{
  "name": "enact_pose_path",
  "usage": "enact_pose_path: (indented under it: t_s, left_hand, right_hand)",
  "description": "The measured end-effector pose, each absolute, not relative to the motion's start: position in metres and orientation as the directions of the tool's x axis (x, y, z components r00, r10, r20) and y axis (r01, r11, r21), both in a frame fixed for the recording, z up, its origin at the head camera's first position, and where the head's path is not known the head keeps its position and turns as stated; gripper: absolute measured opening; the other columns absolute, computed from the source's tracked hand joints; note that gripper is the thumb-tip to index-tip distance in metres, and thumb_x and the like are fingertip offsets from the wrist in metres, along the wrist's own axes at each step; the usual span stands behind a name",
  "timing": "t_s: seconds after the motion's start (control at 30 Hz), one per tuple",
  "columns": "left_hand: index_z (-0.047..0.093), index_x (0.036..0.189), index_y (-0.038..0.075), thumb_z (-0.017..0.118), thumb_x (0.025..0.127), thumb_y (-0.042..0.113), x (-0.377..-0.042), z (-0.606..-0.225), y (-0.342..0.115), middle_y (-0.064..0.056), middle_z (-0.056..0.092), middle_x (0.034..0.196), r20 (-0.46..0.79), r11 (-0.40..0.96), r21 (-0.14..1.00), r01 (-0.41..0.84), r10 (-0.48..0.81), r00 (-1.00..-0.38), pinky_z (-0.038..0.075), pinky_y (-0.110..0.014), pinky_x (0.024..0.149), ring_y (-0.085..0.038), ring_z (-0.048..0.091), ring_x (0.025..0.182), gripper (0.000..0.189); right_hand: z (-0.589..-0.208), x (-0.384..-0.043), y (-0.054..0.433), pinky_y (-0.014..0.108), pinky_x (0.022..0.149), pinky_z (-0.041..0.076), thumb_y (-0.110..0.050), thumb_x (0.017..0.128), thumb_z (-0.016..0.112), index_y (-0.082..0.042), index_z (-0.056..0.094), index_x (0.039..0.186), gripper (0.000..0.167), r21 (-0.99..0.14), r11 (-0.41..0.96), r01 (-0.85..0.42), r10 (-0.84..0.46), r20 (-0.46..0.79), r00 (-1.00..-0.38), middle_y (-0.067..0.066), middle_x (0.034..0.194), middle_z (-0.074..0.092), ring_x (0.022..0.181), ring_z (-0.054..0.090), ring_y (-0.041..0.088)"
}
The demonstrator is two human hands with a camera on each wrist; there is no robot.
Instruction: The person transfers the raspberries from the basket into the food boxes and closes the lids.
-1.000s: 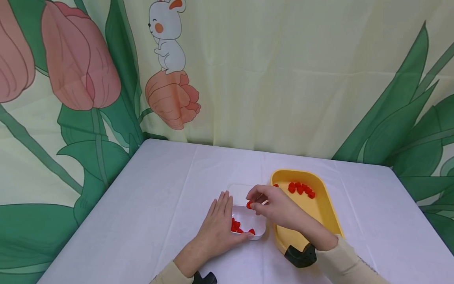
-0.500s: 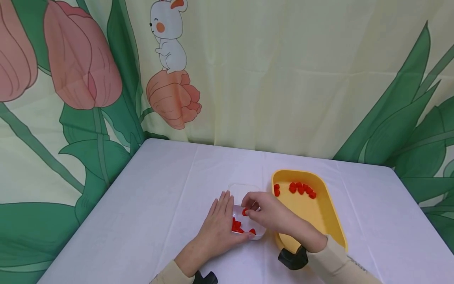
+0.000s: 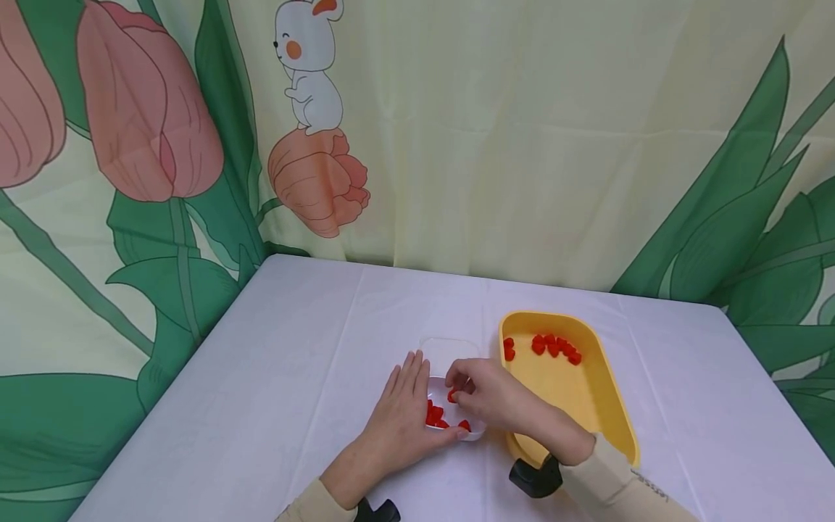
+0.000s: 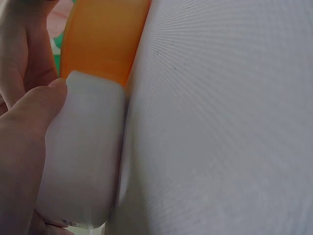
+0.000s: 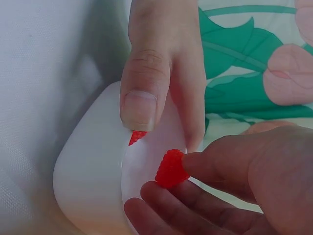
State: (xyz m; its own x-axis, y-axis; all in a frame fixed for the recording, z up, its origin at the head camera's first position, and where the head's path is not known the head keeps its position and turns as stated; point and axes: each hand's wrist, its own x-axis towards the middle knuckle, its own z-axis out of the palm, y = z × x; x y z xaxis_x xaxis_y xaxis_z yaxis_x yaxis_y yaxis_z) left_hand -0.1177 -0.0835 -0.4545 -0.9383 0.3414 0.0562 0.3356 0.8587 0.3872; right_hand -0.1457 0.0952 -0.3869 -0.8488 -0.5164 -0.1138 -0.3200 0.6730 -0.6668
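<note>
Red, likely light, soft; pinching berry [image 5: 171,169] with right hand [image 3: 491,391], resting left hand [image 3: 402,415] straight-fingered against bowl [image 5: 93,169]; hold by sides.

A pale printed curtain [image 3: 502,145] (tulips [image 3: 146,109], leaves [image 3: 750,138], a white rabbit [image 3: 316,100]) hangs behind a cloth-covered table [image 3: 261,399].

White bowl [image 5: 90,171] partly hidden, sleeves [image 3: 620,478] cut off
</note>
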Motion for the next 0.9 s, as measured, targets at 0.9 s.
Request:
enact_pose_path:
  t_s: [0.9]
  left_hand:
    - [0.026, 0.155, 0.004, 0.059, 0.077, 0.078, -0.117, -0.456, -0.086, -0.013, 0.022, 0.165, 0.062, 0.859, 0.375, 0.348, 0.351, -0.934, 0.022, -0.051, 0.124, -0.03, 0.014, 0.155, 0.112]
  right_hand:
    - [-0.378, -0.144, 0.1, 0.02, 0.072, 0.055, -0.007, 0.091, 0.068, -0.008, 0.07, 0.1, 0.009, -0.693, 0.648, -0.315, -0.514, -0.093, -0.853, -0.001, 0.092, 0.07, 0.085, 0.063, 0.014]
